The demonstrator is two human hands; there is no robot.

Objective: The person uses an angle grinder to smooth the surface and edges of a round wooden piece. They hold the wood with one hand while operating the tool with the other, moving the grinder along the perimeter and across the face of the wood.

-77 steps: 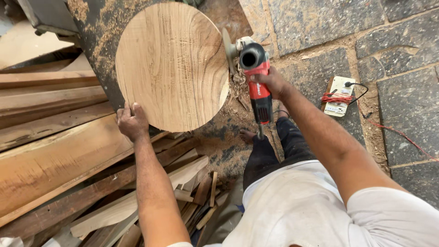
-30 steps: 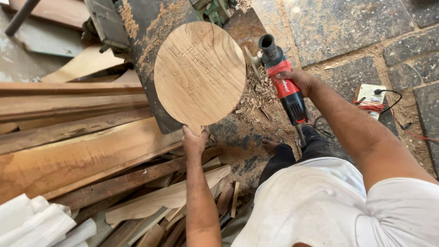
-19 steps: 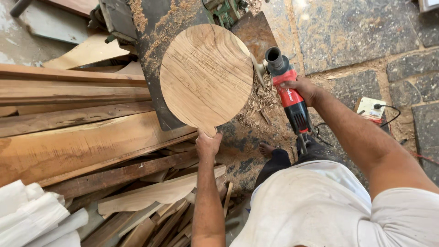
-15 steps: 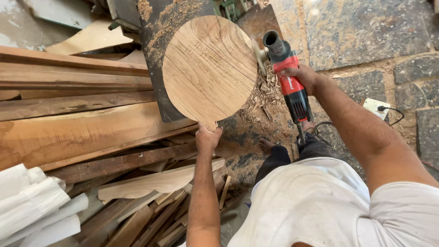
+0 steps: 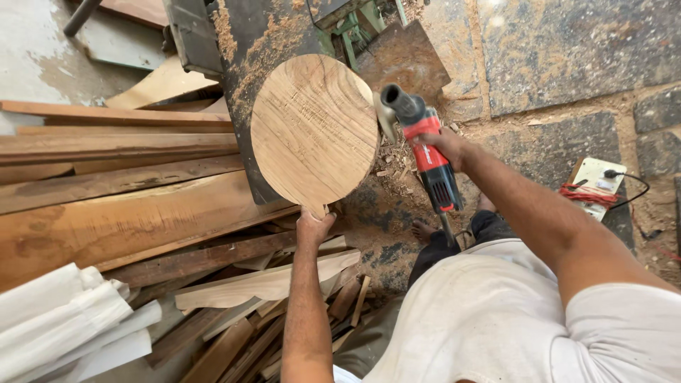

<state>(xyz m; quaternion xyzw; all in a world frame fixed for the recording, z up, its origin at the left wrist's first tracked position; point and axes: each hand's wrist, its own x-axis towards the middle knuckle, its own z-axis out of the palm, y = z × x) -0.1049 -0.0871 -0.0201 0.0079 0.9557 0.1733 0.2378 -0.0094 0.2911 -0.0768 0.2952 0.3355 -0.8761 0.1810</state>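
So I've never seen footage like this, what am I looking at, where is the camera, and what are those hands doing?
There is no machine here, only a person at work. The camera sits on the person's head and looks down, so you see their own arms reaching away from the white shirt at the bottom. The left hand grips the lower edge of a round, pale wooden disc that rests on a dark, sawdust-covered metal machine table. The right hand holds a red and black handheld power tool, its front end right at the disc's right edge. To the left lies a stack of long, rough wooden planks, with shorter offcuts below it. Wood shavings cover the stone floor under the tool, and a white extension socket block with a red cord lies at the right.
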